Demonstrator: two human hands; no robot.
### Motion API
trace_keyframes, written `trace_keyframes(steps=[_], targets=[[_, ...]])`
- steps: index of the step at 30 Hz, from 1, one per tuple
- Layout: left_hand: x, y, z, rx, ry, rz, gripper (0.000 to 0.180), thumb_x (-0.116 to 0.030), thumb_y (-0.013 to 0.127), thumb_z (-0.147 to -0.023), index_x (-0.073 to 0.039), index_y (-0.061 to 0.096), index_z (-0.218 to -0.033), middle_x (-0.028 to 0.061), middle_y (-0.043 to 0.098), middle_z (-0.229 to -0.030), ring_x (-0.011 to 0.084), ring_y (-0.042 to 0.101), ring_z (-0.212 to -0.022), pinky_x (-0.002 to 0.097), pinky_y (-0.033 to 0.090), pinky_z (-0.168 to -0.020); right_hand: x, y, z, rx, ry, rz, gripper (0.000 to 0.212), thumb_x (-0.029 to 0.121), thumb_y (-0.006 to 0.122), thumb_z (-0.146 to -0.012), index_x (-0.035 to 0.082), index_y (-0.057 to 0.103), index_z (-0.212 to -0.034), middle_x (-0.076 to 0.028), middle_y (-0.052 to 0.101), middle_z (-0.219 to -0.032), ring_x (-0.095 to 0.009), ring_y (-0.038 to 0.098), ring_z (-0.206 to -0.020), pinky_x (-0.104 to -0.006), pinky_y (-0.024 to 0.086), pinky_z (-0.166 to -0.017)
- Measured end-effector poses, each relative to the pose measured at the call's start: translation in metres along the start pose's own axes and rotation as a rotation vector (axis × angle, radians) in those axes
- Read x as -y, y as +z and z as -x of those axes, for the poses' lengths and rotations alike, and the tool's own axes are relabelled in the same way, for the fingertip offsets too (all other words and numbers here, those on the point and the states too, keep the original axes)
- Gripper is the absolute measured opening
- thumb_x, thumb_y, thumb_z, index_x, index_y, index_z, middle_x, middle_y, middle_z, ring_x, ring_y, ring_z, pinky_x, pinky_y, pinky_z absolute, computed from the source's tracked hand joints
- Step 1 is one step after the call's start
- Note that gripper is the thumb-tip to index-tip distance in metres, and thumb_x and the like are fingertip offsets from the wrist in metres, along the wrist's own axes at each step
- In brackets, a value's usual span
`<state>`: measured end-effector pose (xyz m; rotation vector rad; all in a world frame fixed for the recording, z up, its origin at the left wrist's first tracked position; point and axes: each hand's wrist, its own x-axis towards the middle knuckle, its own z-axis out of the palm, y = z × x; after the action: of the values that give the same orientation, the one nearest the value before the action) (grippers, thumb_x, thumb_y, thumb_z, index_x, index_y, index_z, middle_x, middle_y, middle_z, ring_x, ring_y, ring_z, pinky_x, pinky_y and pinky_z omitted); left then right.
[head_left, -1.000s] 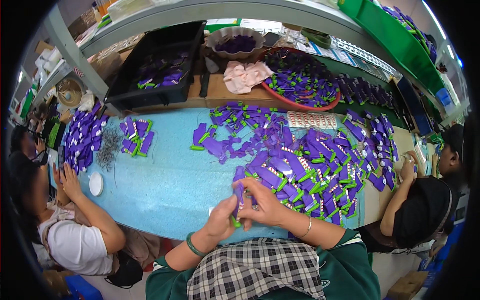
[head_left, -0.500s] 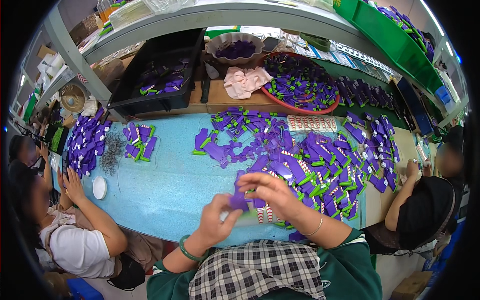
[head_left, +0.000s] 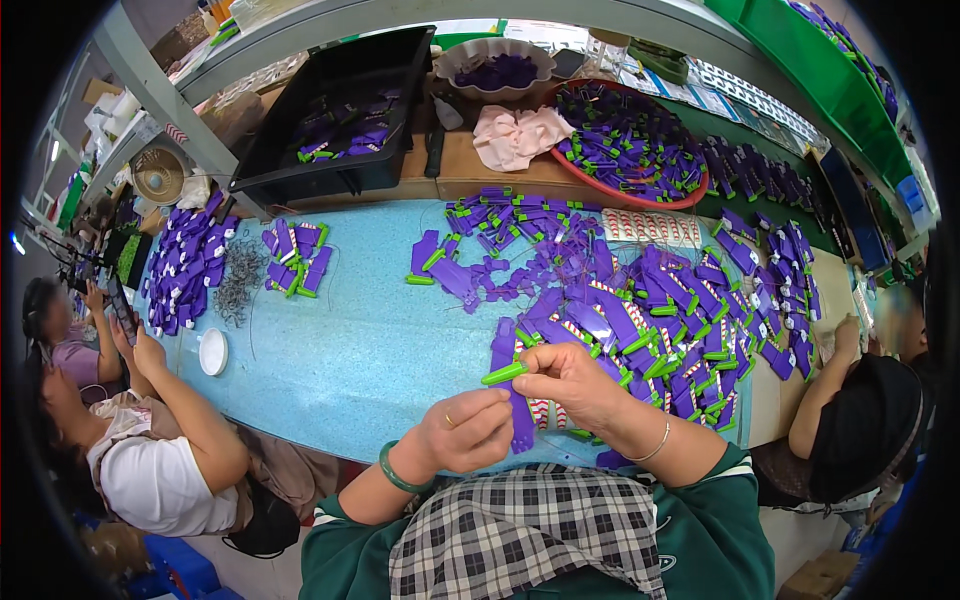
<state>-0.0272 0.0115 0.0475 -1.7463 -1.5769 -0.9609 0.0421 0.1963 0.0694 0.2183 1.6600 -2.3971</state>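
My right hand (head_left: 572, 382) pinches a bright green, rounded tube-like piece (head_left: 503, 374) between thumb and fingertips. Close beside it, my left hand (head_left: 466, 430) is closed, fingertips pressed together near the green piece; what they hold, if anything, is too small to make out. A flat purple piece (head_left: 522, 428) shows just under and between the hands; whether it is held or lies on the table I cannot tell. To the right spreads a large heap of purple pieces with green ends (head_left: 640, 330), some with red-and-white striped strips. Smaller loose purple parts (head_left: 490, 280) lie beyond the hands.
The blue tabletop (head_left: 340, 370) bears a white round dish (head_left: 213, 352) and a tangle of thin wire (head_left: 240, 285). Farther back stand a black bin (head_left: 330, 178), a red basket (head_left: 630, 198) and a pink cloth (head_left: 515, 140). Other people sit left and right.
The blurred purple piece is no longer visible at my left fingertips. My right fingers have closed from a spread pose, and a green piece now shows in them. The view has shifted slightly.
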Motion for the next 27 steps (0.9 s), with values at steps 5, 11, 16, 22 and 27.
trace_keyframes(steps=[5,11,16,22,27], targets=[[-0.001,-0.002,0.000,0.001,0.026,-0.032,0.022,0.006,0.069,-0.065,-0.003,0.060,-0.083,0.0105,0.058,-0.096,0.0269,0.064,-0.087,0.0300,0.057,-0.067,-0.020,0.001,-0.001,0.049,0.130,-0.013,0.031,0.023,0.062,-0.091,0.009,0.058,-0.064,0.007,0.048,-0.063,-0.001,0.042,-0.058,-0.0202,0.035,-0.053],[0.005,-0.003,0.000,0.041,-0.080,-0.020,0.022,0.004,0.069,-0.066,0.000,0.060,-0.086,0.0123,0.059,-0.096,0.0291,0.065,-0.083,0.0332,0.058,-0.066,-0.016,-0.004,0.022,0.268,0.187,0.045,0.035,0.024,0.055,-0.095,0.004,0.062,-0.068,-0.002,0.060,-0.067,-0.008,0.053,-0.061,-0.0240,0.041,-0.056],[0.025,0.018,-0.005,-0.044,-0.468,0.163,0.020,0.007,0.068,-0.067,0.000,0.062,-0.084,0.0119,0.061,-0.084,0.0263,0.063,-0.075,0.0348,0.052,-0.064,-0.002,-0.017,0.018,-0.061,-0.334,0.498,0.016,0.015,0.057,-0.092,0.000,0.061,-0.088,-0.007,0.063,-0.083,-0.011,0.058,-0.071,-0.0296,0.048,-0.070],[0.071,0.038,-0.047,0.273,-0.692,0.530,0.011,0.000,0.069,-0.074,0.000,0.062,-0.082,0.0107,0.061,-0.079,0.0259,0.062,-0.074,0.0321,0.050,-0.067,-0.009,-0.038,0.006,-0.409,-0.298,0.662,0.011,0.001,0.060,-0.086,-0.001,0.053,-0.095,-0.007,0.056,-0.087,-0.009,0.057,-0.075,-0.0301,0.054,-0.063],[0.146,0.045,-0.023,0.544,-0.742,-0.296,0.013,-0.015,0.070,-0.077,-0.003,0.065,-0.083,0.0128,0.062,-0.090,0.0309,0.062,-0.081,0.0420,0.051,-0.068,-0.013,-0.046,0.000,-0.317,-0.338,0.116,0.007,0.000,0.049,-0.092,0.000,0.047,-0.099,-0.001,0.046,-0.087,-0.007,0.052,-0.075,-0.0295,0.060,-0.074]])
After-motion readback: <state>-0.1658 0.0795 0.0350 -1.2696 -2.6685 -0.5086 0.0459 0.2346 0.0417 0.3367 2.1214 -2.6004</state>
